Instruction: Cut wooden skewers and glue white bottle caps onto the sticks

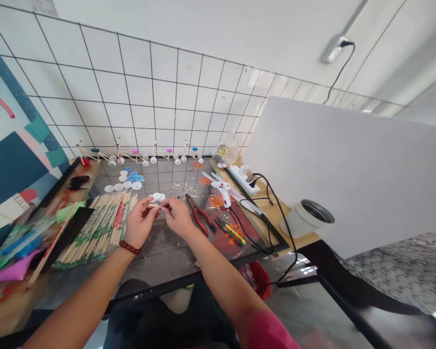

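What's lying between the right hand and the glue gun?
The head view shows red-handled pliers on the table between the right hand and the glue gun.

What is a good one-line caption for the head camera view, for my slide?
Head view: left hand and right hand hold a small stick near red pliers and a glue gun.

A dark red beaded bracelet [130,247] circles the left wrist [125,245], and a pinkish-red sleeve [267,332] covers the right arm [218,286] at the lower right of the frame.
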Tool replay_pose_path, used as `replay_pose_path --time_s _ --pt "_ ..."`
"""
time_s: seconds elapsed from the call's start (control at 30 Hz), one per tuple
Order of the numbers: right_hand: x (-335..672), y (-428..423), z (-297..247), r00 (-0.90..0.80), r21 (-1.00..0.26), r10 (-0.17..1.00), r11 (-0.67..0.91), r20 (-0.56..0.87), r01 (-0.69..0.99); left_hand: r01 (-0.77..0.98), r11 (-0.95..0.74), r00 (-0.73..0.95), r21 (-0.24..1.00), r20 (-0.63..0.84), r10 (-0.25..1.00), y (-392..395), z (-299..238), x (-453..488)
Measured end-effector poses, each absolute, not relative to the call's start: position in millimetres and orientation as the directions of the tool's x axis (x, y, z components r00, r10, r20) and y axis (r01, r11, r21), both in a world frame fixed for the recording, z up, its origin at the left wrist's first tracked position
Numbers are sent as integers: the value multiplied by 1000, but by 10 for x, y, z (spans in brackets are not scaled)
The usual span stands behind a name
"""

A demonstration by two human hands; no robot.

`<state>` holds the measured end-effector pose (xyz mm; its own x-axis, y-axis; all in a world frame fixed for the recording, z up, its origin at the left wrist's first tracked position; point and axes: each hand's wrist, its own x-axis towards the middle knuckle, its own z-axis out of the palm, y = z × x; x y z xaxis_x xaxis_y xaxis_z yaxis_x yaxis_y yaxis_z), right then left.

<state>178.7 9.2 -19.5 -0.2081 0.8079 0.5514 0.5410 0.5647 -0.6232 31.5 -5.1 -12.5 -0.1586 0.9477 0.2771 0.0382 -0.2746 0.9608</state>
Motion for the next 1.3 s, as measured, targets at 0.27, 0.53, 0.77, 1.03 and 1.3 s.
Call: replay_pose_path --time_s 0.27,0.53,0.77,1.03,1.3 --pt "1770 24 -152 -253 -547 820 539 513 640 44 -244 -184 969 248 951 -61 -112 288" --pt "1740 -50 -160 -343 -550 775 623 531 556 12 -239 -218 971 236 947 -5 -115 219" --pt "1684 -98 -145 -326 -553 776 619 540 557 -74 -165 -167 984 150 974 37 -96 214" --pt "1704 -66 -182 -382 -422 766 617 518 664 144 -273 -117 951 290 950 55 -190 189" --pt "1894 177 -74 241 -883 853 418 463 214 531 -649 194 544 668 719 -452 142 618"
